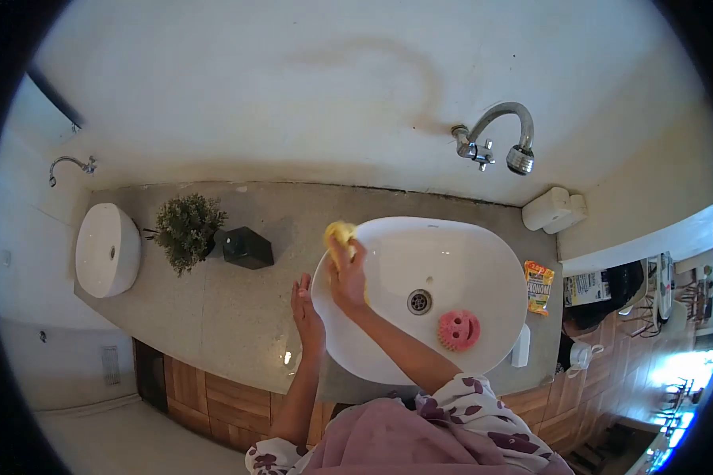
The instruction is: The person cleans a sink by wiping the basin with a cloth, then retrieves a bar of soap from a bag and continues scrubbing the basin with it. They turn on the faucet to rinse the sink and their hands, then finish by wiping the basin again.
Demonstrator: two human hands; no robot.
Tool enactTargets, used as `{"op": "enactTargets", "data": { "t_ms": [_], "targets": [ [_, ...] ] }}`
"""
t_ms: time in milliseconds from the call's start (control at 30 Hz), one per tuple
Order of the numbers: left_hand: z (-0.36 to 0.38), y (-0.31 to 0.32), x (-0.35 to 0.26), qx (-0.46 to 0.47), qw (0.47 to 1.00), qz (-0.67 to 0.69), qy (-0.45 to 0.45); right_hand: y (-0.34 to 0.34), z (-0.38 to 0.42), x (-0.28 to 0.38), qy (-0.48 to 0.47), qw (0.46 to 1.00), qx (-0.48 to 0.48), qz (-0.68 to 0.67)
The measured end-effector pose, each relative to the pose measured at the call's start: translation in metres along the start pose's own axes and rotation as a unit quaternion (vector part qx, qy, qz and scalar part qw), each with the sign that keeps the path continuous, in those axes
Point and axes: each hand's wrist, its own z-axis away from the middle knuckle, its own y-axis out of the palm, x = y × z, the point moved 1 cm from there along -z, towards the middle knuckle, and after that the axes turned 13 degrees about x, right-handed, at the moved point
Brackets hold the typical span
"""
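Note:
My right hand (348, 277) is closed around a yellow sponge (341, 231), which it presses on the upper left rim of the white basin (491, 237). My left hand (309, 318) lies against the outer left side of the basin, fingers stretched out, holding nothing. Inside the basin, a round pink scrubber (459, 330) with a smiling face rests right of the metal drain (420, 302). Part of the sponge is hidden under my fingers.
A curved metal faucet (505, 119) juts from the wall above the basin. A yellow-orange packet (539, 286) and a white bottle (520, 347) stand right. Leftward on the grey counter (238, 317) are a dark bottle (247, 248), a potted plant (187, 229) and a second basin (108, 249).

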Motion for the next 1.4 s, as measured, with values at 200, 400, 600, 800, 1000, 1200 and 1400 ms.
{"op": "enactTargets", "data": {
  "t_ms": [200, 400, 600, 800, 1000, 1200, 1400],
  "targets": [
    [-0.003, 0.003, 0.015, -0.092, 0.963, 0.249, 0.037, -0.017, 0.073, 0.022, 0.030, 0.947, 0.266, -0.175],
    [0.003, -0.005, 0.026, -0.095, 0.986, 0.084, 0.111, -0.076, 0.127, 0.009, 0.004, 0.889, 0.428, -0.160],
    [0.000, 0.000, 0.014, -0.058, 0.986, -0.149, 0.048, -0.172, 0.149, -0.002, -0.036, 0.807, 0.590, 0.014],
    [-0.006, 0.000, 0.027, -0.026, 0.977, -0.199, 0.071, -0.211, 0.071, -0.045, -0.036, 0.911, 0.383, 0.149],
    [-0.006, -0.002, 0.032, -0.028, 0.976, -0.199, 0.079, -0.116, -0.022, -0.077, -0.006, 0.992, -0.091, 0.087],
    [-0.004, 0.000, 0.022, -0.029, 0.977, -0.200, 0.070, -0.037, 0.027, -0.049, 0.019, 0.986, 0.060, 0.157],
    [-0.006, -0.001, 0.026, -0.044, 0.976, -0.196, 0.088, -0.058, 0.097, -0.028, 0.039, 0.938, 0.342, -0.035]
  ]
}}
